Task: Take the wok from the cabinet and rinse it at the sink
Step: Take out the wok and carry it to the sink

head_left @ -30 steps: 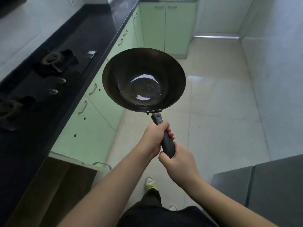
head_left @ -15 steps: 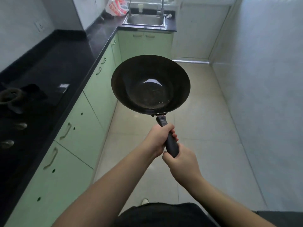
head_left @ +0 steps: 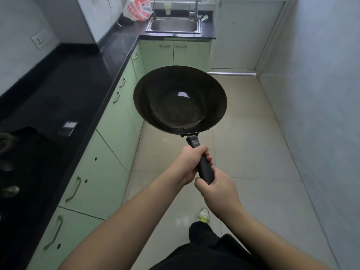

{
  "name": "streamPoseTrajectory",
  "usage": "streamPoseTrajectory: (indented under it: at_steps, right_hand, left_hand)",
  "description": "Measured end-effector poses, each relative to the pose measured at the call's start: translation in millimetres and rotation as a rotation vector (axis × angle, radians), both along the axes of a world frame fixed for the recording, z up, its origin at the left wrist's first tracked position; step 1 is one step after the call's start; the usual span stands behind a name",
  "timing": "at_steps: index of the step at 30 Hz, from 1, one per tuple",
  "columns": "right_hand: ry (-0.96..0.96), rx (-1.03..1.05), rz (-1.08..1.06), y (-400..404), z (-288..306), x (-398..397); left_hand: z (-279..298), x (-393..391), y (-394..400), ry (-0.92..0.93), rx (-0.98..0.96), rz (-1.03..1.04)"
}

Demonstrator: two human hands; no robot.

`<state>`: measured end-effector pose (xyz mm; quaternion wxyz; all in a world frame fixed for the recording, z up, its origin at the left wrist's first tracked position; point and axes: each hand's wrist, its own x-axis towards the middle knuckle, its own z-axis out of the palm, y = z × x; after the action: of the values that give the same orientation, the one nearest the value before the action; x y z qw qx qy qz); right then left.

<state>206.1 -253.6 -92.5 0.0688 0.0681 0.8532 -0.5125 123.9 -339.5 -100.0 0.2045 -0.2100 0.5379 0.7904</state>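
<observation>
A dark round wok [head_left: 180, 100] hangs in the air over the floor, bowl up, its black handle pointing back toward me. My left hand [head_left: 190, 162] grips the handle's upper part, close to the bowl. My right hand [head_left: 216, 189] grips the handle's end just below it. The steel sink [head_left: 174, 26] with its tap [head_left: 195, 10] sits in the black counter at the far end of the kitchen, well beyond the wok.
A black counter [head_left: 64, 88] with a gas hob [head_left: 13, 152] runs along my left over green cabinet doors [head_left: 109, 145]. A red and white plastic bag [head_left: 137, 9] lies left of the sink. A tiled wall [head_left: 321, 114] bounds the right; the tiled floor [head_left: 243, 152] stretches ahead.
The view has lifted and moved forward along the cabinets; the sink has come fully into sight. The wok stays held out in front in both hands.
</observation>
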Motion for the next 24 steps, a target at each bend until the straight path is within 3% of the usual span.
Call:
streamPoseTrajectory:
  at_steps: [11, 24]
  right_hand:
    - [-0.057, -0.112, 0.044, -1.4, -8.6, -179.2]
    - [-0.034, -0.125, 0.113, -30.1, 0.6, -361.6]
  left_hand:
    - [3.6, -172.9, -3.0, -0.075, -0.071, 0.049]
    - [8.8, -351.1, -34.9, -0.039, -0.010, 0.149]
